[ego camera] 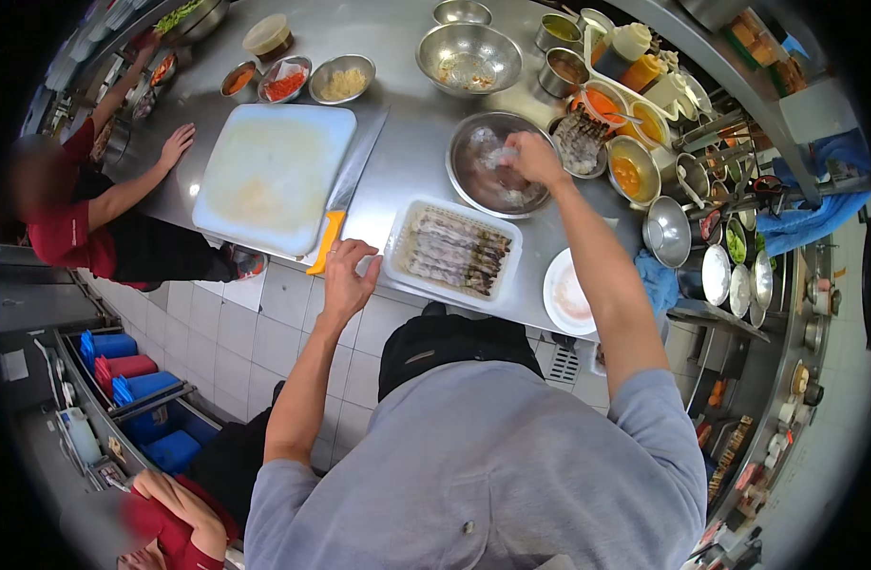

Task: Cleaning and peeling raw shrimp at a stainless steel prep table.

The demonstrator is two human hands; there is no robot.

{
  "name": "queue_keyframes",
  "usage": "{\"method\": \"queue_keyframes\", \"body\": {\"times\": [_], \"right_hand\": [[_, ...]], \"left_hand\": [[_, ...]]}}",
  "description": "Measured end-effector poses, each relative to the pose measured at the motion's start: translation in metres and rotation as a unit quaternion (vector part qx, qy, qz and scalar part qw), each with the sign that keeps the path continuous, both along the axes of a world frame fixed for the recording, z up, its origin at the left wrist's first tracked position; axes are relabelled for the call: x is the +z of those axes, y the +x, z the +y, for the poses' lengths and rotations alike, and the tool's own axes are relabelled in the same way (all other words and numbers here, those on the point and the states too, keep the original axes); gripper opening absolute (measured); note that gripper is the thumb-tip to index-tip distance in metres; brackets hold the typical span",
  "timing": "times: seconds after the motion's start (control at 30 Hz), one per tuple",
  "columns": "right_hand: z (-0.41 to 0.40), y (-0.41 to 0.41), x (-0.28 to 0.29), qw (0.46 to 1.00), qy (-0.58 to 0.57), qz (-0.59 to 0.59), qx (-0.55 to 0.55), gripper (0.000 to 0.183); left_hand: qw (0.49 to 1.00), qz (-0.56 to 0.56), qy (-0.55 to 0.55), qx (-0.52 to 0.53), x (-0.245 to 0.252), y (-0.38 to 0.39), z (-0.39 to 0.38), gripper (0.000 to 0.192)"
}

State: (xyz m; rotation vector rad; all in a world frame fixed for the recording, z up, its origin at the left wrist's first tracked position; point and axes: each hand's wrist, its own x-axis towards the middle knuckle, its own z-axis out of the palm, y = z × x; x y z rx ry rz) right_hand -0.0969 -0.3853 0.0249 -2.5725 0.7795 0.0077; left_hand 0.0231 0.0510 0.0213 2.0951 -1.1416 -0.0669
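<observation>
My right hand reaches into a wide metal bowl and pinches a pale, translucent shrimp. More shrimp lie around it in the bowl. At the table's front edge is my left hand, its fingers curled but apart and nothing in them. Just left of it lies a large kitchen knife with a yellow handle. Between my hands, a white plastic basket tray holds shrimp laid in a row, dark tails to the right. A white plate stands under my right forearm.
A white cutting board lies left of the knife. Bowls of chopped red and pale ingredients stand behind it. More shrimp fill a bowl beside sauce containers. One co-worker's hand rests on the table; another person is behind me.
</observation>
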Motion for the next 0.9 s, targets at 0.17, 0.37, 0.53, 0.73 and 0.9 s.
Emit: {"method": "queue_keyframes", "body": {"times": [0.17,0.37,0.53,0.73,0.9], "right_hand": [[0.002,-0.010,0.053,0.988,-0.019,-0.142,0.063,0.032],[0.013,-0.032,0.096,0.980,-0.038,-0.191,0.047,0.024],[0.015,-0.068,0.097,0.983,-0.041,-0.173,0.047,0.019],[0.010,-0.110,0.073,0.991,-0.029,-0.014,0.132,0.016],[0.032,-0.108,0.090,0.982,-0.064,-0.159,0.076,0.015]], "left_hand": [[1.000,0.010,-0.013,0.001,0.006,-0.023,-0.021,0.012],[0.999,0.046,-0.017,-0.017,0.004,-0.058,-0.050,0.011],[0.998,-0.002,-0.038,-0.053,0.003,-0.086,-0.065,0.010],[0.997,0.007,-0.022,-0.073,0.005,-0.119,-0.069,0.009],[0.996,-0.004,-0.026,-0.087,0.008,-0.135,-0.075,0.010]]}}
